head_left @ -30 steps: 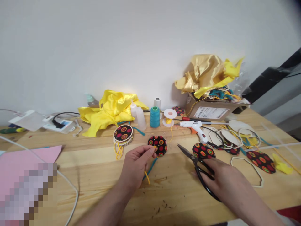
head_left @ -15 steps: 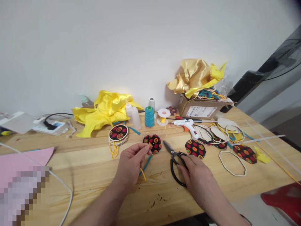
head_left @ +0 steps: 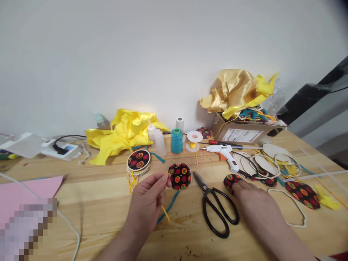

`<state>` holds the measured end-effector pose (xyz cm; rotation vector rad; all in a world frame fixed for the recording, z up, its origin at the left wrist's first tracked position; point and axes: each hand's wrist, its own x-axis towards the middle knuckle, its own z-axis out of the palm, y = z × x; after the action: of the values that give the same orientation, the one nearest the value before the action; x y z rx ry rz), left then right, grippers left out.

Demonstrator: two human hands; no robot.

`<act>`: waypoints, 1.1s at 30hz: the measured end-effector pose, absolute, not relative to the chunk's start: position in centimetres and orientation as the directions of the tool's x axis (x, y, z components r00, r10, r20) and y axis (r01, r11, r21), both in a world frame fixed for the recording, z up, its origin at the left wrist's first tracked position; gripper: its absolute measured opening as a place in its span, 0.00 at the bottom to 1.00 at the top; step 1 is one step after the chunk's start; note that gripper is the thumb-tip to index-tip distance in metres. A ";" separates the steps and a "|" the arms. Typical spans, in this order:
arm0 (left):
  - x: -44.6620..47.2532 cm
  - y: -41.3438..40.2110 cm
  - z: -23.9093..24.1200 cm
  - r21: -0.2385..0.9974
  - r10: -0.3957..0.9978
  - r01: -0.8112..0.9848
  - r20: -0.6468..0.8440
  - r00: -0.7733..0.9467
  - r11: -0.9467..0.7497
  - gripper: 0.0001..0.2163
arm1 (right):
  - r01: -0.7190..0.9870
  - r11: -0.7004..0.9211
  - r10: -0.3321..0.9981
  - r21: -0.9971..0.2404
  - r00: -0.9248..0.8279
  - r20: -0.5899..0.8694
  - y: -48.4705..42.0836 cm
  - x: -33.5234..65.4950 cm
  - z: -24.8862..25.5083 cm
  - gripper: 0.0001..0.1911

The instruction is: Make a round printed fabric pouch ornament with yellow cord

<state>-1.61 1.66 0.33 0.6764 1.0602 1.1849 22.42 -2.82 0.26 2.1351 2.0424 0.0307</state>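
Observation:
My left hand (head_left: 150,195) is closed in a pinch on a yellow cord (head_left: 165,214), whose cut end hangs below the fingers. Its fingertips are at the edge of a black patterned fabric piece (head_left: 180,177) with red and yellow circles. A teal ribbon (head_left: 173,203) trails under that piece. To the right, my right hand (head_left: 257,203) has its fingers closed on the edge of a second patterned fabric piece (head_left: 230,181); the fingertips are partly hidden. Black-handled scissors (head_left: 214,203) lie between the hands with the blades nearly together, touched by neither.
Behind stand a teal thread cone (head_left: 177,140), a yellow cord spool (head_left: 194,142) and squeeze bottles (head_left: 160,143). A white glue gun (head_left: 225,154) lies near wooden frames (head_left: 265,165). A cardboard box (head_left: 239,132) holds cloth. At left is a round framed patch (head_left: 139,160).
My right hand has let go of the scissors and moved right onto the second fabric piece. The left hand keeps its pinch. The whole view has shifted slightly.

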 end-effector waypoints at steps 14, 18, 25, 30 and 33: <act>-1.6 1.8 0.1 0.858 0.947 -0.415 -0.321 0.028 0.303 0.06 | 0.990 0.108 0.964 -0.090 -0.127 -0.236 -1.4 17.3 2.3 0.09; -1.6 1.8 -0.1 0.849 0.941 -0.417 -0.335 0.051 0.325 0.07 | 0.988 0.107 0.972 -0.107 -0.127 -0.200 -2.9 18.1 0.7 0.13; -1.4 1.8 -0.1 0.867 0.945 -0.392 -0.326 0.021 0.308 0.06 | 0.998 0.065 0.987 0.007 -0.063 -0.150 -3.9 22.6 -0.6 0.14; -1.4 1.7 -0.2 0.868 0.946 -0.387 -0.323 0.036 0.311 0.06 | 0.997 -0.011 0.982 0.079 0.026 -0.188 -3.4 24.1 1.2 0.14; -1.4 1.7 -0.2 0.867 0.946 -0.389 -0.321 0.042 0.312 0.06 | 0.992 0.105 0.987 -0.075 -0.113 -0.117 -1.7 22.0 2.9 0.12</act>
<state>-1.38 1.71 -0.17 0.6689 1.0670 1.1475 22.03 -1.72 2.92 2.0674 2.3074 -0.2085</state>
